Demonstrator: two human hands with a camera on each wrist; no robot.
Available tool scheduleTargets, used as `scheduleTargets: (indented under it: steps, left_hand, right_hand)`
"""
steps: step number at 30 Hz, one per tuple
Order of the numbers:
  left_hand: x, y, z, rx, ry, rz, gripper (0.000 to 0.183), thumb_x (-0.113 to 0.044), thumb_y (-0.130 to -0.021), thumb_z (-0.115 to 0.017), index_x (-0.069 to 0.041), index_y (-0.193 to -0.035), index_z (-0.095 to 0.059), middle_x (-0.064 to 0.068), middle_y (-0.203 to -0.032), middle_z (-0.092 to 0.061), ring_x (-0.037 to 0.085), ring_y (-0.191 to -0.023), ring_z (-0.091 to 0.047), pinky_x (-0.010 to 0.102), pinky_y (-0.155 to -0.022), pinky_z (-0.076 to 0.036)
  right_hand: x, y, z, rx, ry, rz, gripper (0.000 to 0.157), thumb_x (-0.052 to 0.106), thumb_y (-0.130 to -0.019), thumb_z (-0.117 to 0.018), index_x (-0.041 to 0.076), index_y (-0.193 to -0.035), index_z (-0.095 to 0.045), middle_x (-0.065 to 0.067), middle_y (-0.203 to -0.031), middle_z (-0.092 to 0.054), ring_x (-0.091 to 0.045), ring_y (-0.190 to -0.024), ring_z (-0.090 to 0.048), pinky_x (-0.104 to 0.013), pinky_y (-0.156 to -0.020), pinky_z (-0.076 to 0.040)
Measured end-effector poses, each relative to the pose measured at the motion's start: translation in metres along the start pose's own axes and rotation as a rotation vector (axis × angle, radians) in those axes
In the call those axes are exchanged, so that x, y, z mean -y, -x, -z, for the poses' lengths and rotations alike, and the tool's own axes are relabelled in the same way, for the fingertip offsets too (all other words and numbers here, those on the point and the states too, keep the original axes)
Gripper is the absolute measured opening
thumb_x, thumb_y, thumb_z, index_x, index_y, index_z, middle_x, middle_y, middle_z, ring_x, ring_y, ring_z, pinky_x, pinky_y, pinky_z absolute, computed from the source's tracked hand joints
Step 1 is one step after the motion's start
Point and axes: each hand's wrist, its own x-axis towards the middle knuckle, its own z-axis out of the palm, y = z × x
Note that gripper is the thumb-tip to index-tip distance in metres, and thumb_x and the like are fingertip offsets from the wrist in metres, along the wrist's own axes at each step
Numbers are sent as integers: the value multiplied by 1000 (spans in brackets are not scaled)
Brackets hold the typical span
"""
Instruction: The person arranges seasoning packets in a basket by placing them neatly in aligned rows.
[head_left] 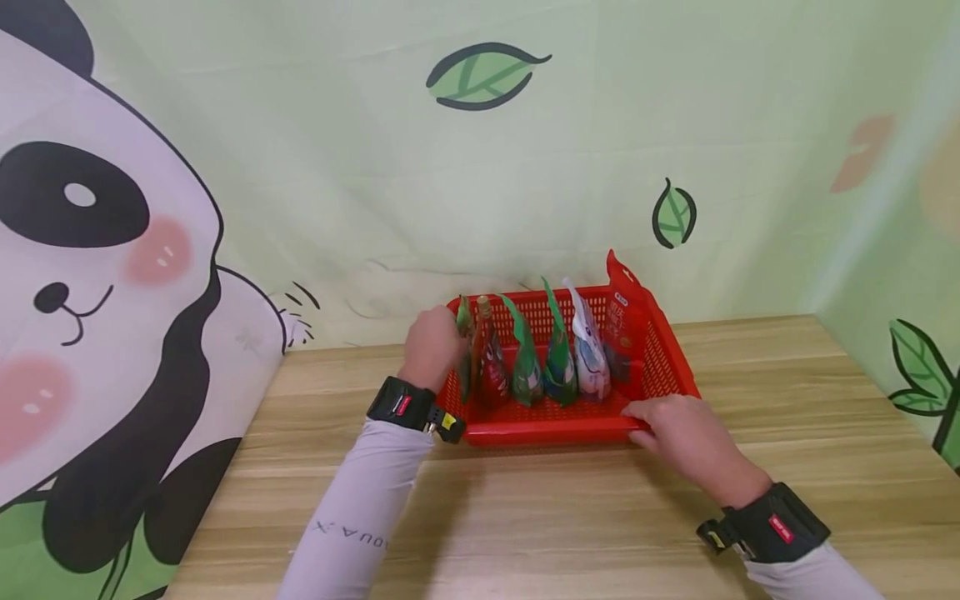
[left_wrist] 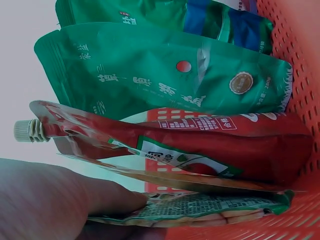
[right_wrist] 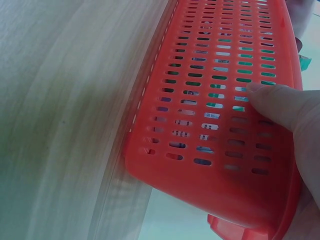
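A red plastic basket [head_left: 551, 432] with slotted walls holds a row of upright pouches. At its left end my left hand [head_left: 433, 346] pinches a flat green-edged packet [left_wrist: 200, 207], thumb on its inner face; the other fingers are mostly hidden. Beside that packet stands a red ketchup pouch [left_wrist: 215, 150] with a capped spout. Two green pouches [head_left: 527, 371] come after it, then a white pouch [head_left: 592, 358] and a tall red pouch [head_left: 626, 333] on the right. My right hand [head_left: 693, 442] grips the front rim near the right corner, its thumb [right_wrist: 272, 102] against the slotted outer wall.
The basket sits on a wood-grain table [head_left: 540, 517], near its back edge. Behind the table hangs a pale green cloth [head_left: 375, 167] printed with leaves and a large panda [head_left: 97, 250].
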Motion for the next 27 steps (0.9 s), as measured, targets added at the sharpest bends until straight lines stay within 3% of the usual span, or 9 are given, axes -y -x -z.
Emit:
scheduleTargets:
  steps: [9,17,23,27]
  left_hand:
    - [4,2,-1,104,-32,56,14,-16,-88,-74,-3,-81,-71,8,-77,-70,21,-68,-63,33,-56,-48]
    - [7,3,-2,206,-43,88,22,-21,-91,-73,-1,-99,-72,11,-87,-72,22,-73,-62,30,-59,-46]
    - [14,3,-3,258,47,63,25,-25,-92,-73,-2,-101,-71,10,-85,-68,21,-72,-60,27,-58,-45]
    - [24,7,1,308,153,32,34,-28,-92,-73,-1,-112,-68,13,-99,-71,23,-84,-64,30,-70,-56]
  right_hand:
    - [2,-4,-1,10,-9,-5,29,19,-78,-89,11,-104,-79,-4,-91,-78,-18,-77,-70,-48,-81,-63]
    - [3,-5,-1,11,-9,-6,29,19,-78,-89,11,-105,-79,-4,-91,-78,-19,-77,-69,-48,-81,-62]
    - [1,-6,-4,6,-5,-1,29,20,-78,-90,12,-103,-79,-3,-89,-78,-17,-76,-68,-47,-80,-63]
    - [-1,-5,-3,22,-92,-26,31,28,-79,-89,15,-106,-79,1,-92,-77,-15,-80,-68,-43,-79,-63]
